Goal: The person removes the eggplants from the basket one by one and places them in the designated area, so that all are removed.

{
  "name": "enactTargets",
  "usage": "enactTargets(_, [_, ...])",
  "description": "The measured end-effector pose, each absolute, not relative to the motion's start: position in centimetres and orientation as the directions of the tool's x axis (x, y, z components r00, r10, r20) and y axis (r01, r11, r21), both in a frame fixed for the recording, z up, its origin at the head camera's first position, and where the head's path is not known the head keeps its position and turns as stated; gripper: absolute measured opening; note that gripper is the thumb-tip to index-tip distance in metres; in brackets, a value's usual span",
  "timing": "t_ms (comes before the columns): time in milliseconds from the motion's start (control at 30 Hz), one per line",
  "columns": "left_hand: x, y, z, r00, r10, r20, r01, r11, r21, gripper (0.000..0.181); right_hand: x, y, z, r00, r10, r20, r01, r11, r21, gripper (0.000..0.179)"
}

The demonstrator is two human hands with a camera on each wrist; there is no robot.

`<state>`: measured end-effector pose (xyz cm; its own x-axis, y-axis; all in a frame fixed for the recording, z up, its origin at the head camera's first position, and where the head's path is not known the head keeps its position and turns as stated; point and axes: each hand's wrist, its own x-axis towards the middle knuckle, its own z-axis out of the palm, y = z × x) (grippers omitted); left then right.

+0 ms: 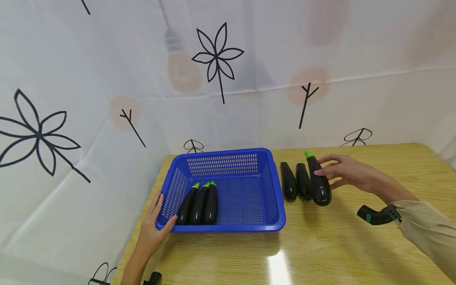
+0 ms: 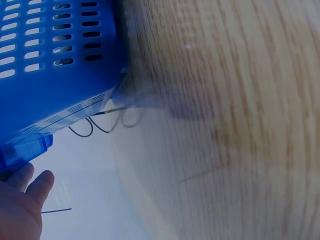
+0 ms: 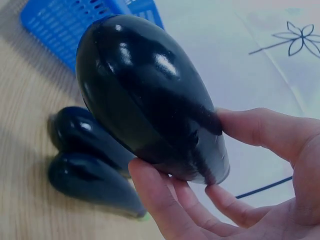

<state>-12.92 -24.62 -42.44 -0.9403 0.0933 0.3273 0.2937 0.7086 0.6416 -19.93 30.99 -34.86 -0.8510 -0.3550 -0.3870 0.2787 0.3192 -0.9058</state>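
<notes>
In the head view my right hand holds a glossy dark eggplant with a green stem end, tilted above the table. The right wrist view shows the thumb on one side of this eggplant and the fingers on the other. Two more eggplants lie side by side on the table, just left of the held one. My left hand grips the near left corner of a blue plastic basket, thumb at the front rim. Inside the basket, three eggplants lie together at the left.
The basket stands on a light wood-grain table. Behind and to the left hangs a white cloth with printed leaves, meeting the table's back edge. A black wrist device sits at the right sleeve.
</notes>
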Motion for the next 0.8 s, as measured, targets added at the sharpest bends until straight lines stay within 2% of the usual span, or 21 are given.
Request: enactTargets(800, [-13.0,-24.7,-43.2,-0.932,0.093,0.350,0.310,0.704,0.639,0.078,-21.2,32.5,-37.9,-0.858,-0.309,-0.410,0.271,0.406,-0.873,0.073])
